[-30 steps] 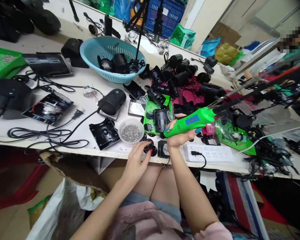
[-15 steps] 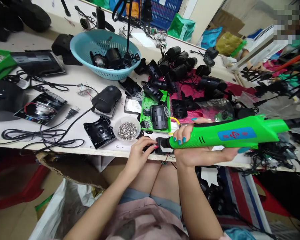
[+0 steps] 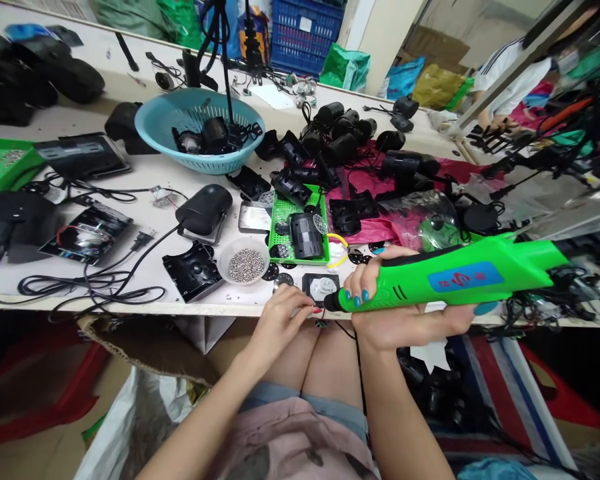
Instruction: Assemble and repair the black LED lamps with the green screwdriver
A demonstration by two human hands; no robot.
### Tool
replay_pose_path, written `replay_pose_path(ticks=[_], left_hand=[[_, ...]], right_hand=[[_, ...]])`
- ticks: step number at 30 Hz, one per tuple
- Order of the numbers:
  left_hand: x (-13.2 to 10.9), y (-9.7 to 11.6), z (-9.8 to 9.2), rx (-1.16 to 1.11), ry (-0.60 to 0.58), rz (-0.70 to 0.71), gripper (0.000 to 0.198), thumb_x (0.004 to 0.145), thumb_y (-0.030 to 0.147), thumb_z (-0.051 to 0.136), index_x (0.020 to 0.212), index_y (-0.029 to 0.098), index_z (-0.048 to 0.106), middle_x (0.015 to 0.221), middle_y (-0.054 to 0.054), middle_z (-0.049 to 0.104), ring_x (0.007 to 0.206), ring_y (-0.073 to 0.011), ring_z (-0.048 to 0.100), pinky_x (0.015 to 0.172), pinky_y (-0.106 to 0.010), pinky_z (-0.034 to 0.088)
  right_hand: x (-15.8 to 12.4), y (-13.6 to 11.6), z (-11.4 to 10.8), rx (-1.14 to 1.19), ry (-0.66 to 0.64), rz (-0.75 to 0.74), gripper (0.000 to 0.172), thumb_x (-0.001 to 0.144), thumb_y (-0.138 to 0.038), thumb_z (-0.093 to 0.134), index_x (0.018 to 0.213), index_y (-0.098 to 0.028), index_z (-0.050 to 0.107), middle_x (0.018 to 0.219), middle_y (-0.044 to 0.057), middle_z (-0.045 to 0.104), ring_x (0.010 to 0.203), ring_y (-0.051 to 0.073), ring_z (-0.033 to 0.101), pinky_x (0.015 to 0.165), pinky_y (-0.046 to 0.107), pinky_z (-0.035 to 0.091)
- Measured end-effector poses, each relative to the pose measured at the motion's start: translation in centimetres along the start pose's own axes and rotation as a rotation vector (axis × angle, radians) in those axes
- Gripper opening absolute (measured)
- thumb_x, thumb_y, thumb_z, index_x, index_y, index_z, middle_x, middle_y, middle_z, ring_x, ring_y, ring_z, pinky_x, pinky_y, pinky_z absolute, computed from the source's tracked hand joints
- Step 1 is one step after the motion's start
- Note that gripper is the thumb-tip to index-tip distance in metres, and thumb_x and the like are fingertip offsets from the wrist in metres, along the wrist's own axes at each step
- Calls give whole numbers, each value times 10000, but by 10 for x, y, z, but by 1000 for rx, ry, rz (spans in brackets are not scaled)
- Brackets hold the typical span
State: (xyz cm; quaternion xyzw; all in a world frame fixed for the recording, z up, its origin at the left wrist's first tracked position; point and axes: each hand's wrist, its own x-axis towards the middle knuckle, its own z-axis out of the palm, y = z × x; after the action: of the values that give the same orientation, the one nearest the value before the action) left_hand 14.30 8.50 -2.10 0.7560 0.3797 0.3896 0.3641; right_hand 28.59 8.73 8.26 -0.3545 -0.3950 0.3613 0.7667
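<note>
My right hand (image 3: 403,317) grips the green electric screwdriver (image 3: 455,277), fingers curled round it, level above the workbench (image 3: 215,303) front edge; my left hand (image 3: 280,323) pinches its fingertips together at the bit

This is a small electronics assembly workshop. A long white surface (image 3: 230,301) is crowded with black plastic housings (image 3: 340,130), loose cables (image 3: 90,287), a bowl of screws (image 3: 243,261) and a green tray (image 3: 280,227) of parts. More parts fill a blue basket (image 3: 155,127) at the far side. A green power screwdriver (image 3: 460,280) is in use at the near edge. A blue crate (image 3: 307,30) and stuffed bags (image 3: 345,67) stand behind.
</note>
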Motion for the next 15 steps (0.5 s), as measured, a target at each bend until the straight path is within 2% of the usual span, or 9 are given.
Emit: replay_pose_path(ticks=[3,8,10,11,13,14,15], left_hand=[[0,4,4,48,-75,86,171,990,225,548,937,181,703,860,-55,700,808,-197,582,731,-325,480],[0,6,14,90,-6,134,124,971,225,589,903,177,681,830,-40,678,789,-186,566,734,-317,476],[3,4,15,68,-8,138,106,946,268,631,995,186,678,908,-48,682,853,-195,589,780,-327,497],[5,2,14,62,-13,127,230,908,314,681,1101,190,662,1011,-70,679,942,-215,601,838,-349,509],[11,-4,12,75,-35,84,619,808,398,773,1350,210,540,1275,-128,598,1179,-275,554,994,-421,486],[13,-7,11,86,-56,61,754,784,411,791,1435,226,458,1383,-146,529,1281,-297,496,1065,-452,447],[16,-12,11,93,-82,41,801,794,401,786,1479,245,400,1451,-149,472,1348,-303,444,1117,-470,406]], right_hand=[[-4,-4,-7,-20,-31,8,700,784,-829,353,900,-198,634,479,-44,488,357,155,433,391,297,353],[-7,-7,-15,-26,-38,-28,686,765,-821,426,954,-195,637,514,-33,529,389,165,466,406,302,364],[-6,-7,-18,-35,-35,-33,678,754,-821,444,954,-201,632,516,-36,531,386,161,459,405,298,360],[-5,-8,-19,-44,-18,-41,681,753,-825,437,951,-203,629,517,-37,529,387,160,456,411,300,365],[0,-8,-22,-67,52,-78,701,760,-840,387,941,-206,624,518,-36,523,395,158,451,429,307,382],[3,-7,-24,-82,94,-110,718,763,-849,354,941,-207,621,516,-37,517,397,156,442,436,308,386],[7,-6,-26,-98,130,-143,729,770,-853,320,940,-210,618,510,-40,508,395,152,431,439,306,383]])
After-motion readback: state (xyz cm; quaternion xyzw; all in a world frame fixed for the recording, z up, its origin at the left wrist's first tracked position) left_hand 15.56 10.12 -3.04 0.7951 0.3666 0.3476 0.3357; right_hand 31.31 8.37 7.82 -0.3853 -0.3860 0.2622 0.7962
